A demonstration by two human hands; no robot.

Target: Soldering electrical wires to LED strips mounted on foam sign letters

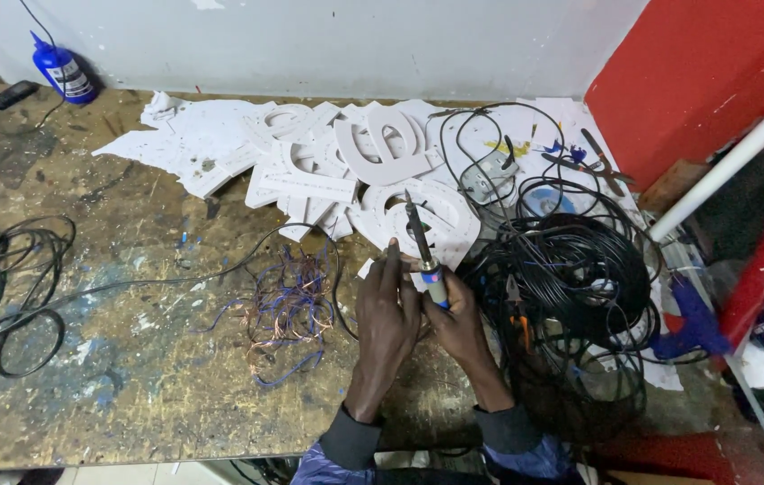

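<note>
Both hands meet near the front middle of a worn, paint-stained workbench (122, 359). My right hand (461, 316) grips a soldering iron (424, 254) by its blue and white handle, with the dark tip pointing up and away. My left hand (386, 310) rests against the right, its fingers pinched at something small just left of the iron's handle; what it pinches is hidden. Just beyond the hands lies a pile of white cut-out letter shapes (382, 148).
A big tangle of black cable (570, 278) lies right of the hands. Stripped copper and blue wire scraps (288, 310) lie to the left. More black cable (9, 278) coils at the far left. A blue bottle (61, 72) stands at the back left. Scissors (599, 162) lie on the back right.
</note>
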